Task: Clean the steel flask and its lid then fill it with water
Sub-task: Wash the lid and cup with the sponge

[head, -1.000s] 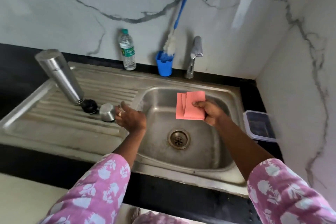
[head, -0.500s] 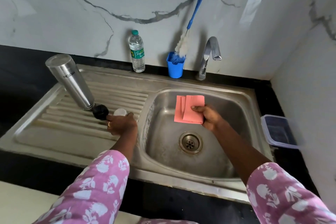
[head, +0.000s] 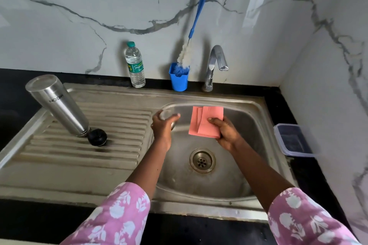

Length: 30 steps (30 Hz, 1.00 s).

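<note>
While your left hand [head: 162,128] grips the steel lid [head: 166,115] over the sink [head: 249,105] and your right hand [head: 226,133] pinches the pink cloth [head: 206,120], you're at lid-wiping; bring cloth to lid next.

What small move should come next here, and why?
Probably bring the pink cloth in the right hand against the steel cap held by the left hand and wipe it: both sit side by side over the sink basin.
</note>
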Tool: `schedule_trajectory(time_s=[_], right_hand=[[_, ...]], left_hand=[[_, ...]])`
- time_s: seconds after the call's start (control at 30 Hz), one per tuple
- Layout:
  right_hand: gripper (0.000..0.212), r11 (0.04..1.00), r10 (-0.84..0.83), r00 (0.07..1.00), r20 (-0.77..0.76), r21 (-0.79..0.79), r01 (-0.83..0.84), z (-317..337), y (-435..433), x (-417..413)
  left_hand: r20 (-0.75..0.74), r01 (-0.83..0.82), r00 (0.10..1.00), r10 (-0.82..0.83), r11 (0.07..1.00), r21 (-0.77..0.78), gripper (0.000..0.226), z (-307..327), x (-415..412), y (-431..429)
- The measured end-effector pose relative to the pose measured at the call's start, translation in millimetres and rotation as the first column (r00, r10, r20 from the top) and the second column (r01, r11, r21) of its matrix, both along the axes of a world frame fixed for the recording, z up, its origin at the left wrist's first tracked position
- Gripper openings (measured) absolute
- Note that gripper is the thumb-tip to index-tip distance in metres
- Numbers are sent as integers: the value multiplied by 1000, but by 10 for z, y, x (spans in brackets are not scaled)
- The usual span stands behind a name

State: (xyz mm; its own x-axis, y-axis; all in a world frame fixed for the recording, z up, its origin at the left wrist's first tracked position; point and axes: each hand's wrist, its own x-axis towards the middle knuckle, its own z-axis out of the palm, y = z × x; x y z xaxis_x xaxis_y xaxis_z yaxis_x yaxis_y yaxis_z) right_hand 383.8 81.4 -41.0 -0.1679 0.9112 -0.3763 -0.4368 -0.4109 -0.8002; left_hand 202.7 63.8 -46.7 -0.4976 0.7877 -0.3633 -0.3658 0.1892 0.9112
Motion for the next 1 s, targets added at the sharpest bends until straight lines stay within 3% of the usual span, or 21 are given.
schedule_trajectory(time_s=[0.1, 0.13, 0.23, 0.3, 0.33, 0.4, 0.47, 0.5, 0.57, 0.63, 0.7, 0.8, 0.87, 0.93, 1.0], right_hand=[[36, 996, -85, 995, 47, 7, 85, 47, -12, 63], [35, 997, -81, 994, 68, 7, 81, 83, -29, 72], [33, 1000, -11, 984, 178, 22, 7, 196, -91, 97], [39, 989, -18, 881, 473, 141, -55, 257, -94, 136], [42, 963, -58, 724, 687, 231, -142, 292, -97, 146], [47, 860, -181, 267, 947, 284, -425, 361, -152, 131], [52, 724, -270, -73, 960, 153, -673, 376, -237, 81], [55, 663, -313, -163, 936, 92, -743, 366, -273, 53], [58, 588, -388, -178, 904, 94, -803, 330, -334, 54], [56, 493, -515, -71, 854, 228, -840, 292, -367, 81], [50, 431, -607, -45, 794, 280, -858, 254, -348, 142], [49, 483, -585, -64, 809, 284, -828, 324, -375, 173], [48, 597, -500, -111, 859, 248, -763, 436, -356, 146], [43, 723, -356, -201, 913, 133, -678, 528, -284, 138], [44, 723, -327, -220, 919, 94, -684, 570, -270, 127]], left_hand=[[310, 0, 951, -15, 999, 50, 19, 147, 241, -4], [327, 1, 945, -12, 999, 33, 23, 150, 303, -7], [174, 129, 977, -122, 991, -26, 37, 78, 449, -25], [137, 168, 978, -156, 983, -79, 46, 28, 514, -32], [127, 173, 979, -159, 978, -116, 38, 11, 542, -35], [115, 208, 975, -188, 958, -199, 5, 54, 606, -54], [194, 240, 962, -193, 936, -258, 25, 93, 655, -73], [260, 255, 947, -189, 934, -249, 28, 119, 661, -74], [314, 256, 933, -176, 939, -232, 28, 128, 665, -52], [291, 223, 944, -154, 949, -223, 27, 146, 676, -56], [220, 236, 957, -188, 948, -213, 31, 136, 698, -84], [6, 280, 959, -283, 946, -165, 32, 157, 735, -143], [-147, 321, 930, -337, 939, -123, 25, 182, 752, -169], [-229, 318, 914, -336, 942, -111, 26, 179, 782, -179], [-223, 259, 934, -279, 959, -113, 24, 195, 804, -189]])
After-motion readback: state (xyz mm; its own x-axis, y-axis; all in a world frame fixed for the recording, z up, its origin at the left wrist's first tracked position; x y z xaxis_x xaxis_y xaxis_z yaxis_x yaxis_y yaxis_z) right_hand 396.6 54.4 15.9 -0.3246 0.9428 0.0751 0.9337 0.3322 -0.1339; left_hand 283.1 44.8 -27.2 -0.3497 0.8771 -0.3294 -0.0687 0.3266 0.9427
